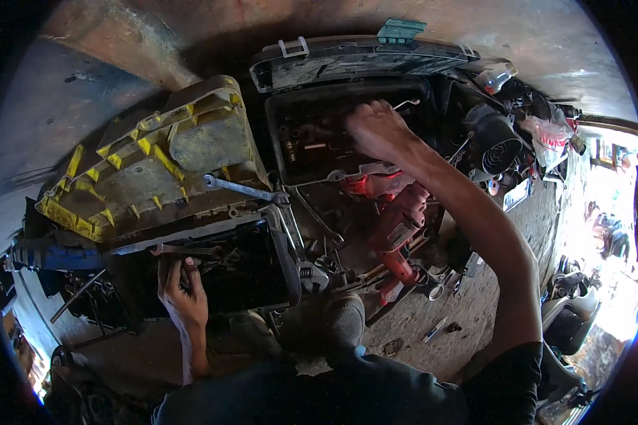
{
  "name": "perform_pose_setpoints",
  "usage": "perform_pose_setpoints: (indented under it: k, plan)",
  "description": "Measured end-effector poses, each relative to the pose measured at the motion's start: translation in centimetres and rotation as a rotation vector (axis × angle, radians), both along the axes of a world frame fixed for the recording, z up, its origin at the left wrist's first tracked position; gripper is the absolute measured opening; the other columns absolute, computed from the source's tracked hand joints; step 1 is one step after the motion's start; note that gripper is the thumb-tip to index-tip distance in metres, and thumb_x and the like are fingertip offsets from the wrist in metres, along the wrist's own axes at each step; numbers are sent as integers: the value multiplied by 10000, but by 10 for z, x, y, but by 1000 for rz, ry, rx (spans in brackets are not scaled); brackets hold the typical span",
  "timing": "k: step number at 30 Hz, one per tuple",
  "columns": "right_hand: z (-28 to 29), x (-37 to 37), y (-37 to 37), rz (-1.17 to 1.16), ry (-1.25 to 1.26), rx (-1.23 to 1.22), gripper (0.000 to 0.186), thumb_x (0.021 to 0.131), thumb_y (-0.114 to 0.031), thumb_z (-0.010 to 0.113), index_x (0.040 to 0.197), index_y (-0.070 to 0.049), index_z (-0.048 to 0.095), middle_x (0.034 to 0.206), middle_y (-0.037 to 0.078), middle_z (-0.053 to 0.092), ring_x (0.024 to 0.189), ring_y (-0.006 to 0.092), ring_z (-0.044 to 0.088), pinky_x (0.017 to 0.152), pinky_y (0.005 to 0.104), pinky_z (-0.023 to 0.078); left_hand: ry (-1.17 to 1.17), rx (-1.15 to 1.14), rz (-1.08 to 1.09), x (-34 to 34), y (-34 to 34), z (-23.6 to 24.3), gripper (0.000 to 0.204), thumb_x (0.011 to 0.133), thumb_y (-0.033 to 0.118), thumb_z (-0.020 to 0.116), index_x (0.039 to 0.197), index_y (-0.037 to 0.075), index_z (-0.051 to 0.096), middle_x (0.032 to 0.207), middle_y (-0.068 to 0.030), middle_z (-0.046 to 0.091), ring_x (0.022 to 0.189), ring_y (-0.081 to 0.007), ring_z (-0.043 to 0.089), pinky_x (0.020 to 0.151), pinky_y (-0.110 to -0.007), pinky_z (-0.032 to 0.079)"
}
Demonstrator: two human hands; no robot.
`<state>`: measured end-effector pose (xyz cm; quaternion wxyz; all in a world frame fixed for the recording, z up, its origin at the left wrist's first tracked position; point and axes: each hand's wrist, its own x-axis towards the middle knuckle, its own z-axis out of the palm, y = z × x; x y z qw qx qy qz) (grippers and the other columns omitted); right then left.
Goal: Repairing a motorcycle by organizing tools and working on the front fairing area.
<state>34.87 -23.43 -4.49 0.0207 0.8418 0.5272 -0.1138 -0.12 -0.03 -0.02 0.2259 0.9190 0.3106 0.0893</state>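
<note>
This is a cramped, grimy corner, with a stained wall (290,18) running behind the clutter and bright light spilling in at the right over a dusty floor (418,354). From where I stand, the person's left hand (183,289) is over a dark open case (285,262), its grip narrow, fingers and thumb closed on a small spanner (184,250) that lies roughly level. The right hand (379,131) is stretched over an open toolbox (271,134) farther back, whose lid (361,65) stands up against the wall; that hand is blurred, and I cannot tell whether its grip holds anything. Loose metal pieces lie in the toolbox beneath it. A yellow-ribbed plastic cover (149,177) leans behind the case, and a longer spanner (241,188) slants across near its right edge. An adjustable wrench (312,273) lies beside the case, and a red power tool (398,230) sits under the right forearm. Below, a grey shoe (345,322) is planted between case and bare floor.
</note>
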Motion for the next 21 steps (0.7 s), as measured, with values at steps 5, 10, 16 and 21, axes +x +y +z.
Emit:
perform_pose_setpoints:
  k: [5, 10, 16, 21]
  plan:
    - [-5, 7, -10, -110, -56, -10, 116, 703, -46, 628, 816, -29, 655, 802, 194, 623, 797, 356, 635, 726, 458, 506, -15, -17, -9, 6, -4, 5, 221, 949, 168, 533, 982, -34, 617, 930, -165, 613, 781, -296, 605, 692, -403, 476]
    - [12, -1, -8, -197, 28, 130, 155, 689, -50, 638, 840, -14, 632, 840, 199, 623, 774, 379, 630, 730, 468, 504, 43, -82, 42, 8, -4, 6, 236, 948, 186, 541, 950, -34, 628, 869, -158, 618, 774, -287, 610, 672, -404, 478]
    - [4, -10, -3, -138, 103, 40, 122, 684, -34, 628, 798, 8, 634, 799, 220, 622, 783, 378, 636, 713, 460, 519, 31, -103, 62, 13, -6, 5, 267, 950, 216, 541, 956, -30, 643, 874, -163, 627, 787, -280, 621, 670, -412, 485]
    - [-32, 0, 2, -94, 229, -106, 214, 677, -33, 573, 866, 57, 617, 826, 265, 613, 808, 364, 630, 728, 453, 501, 56, 20, 26, 1, 4, 14, 262, 941, 227, 556, 963, -13, 661, 911, -157, 635, 814, -280, 623, 704, -396, 497]
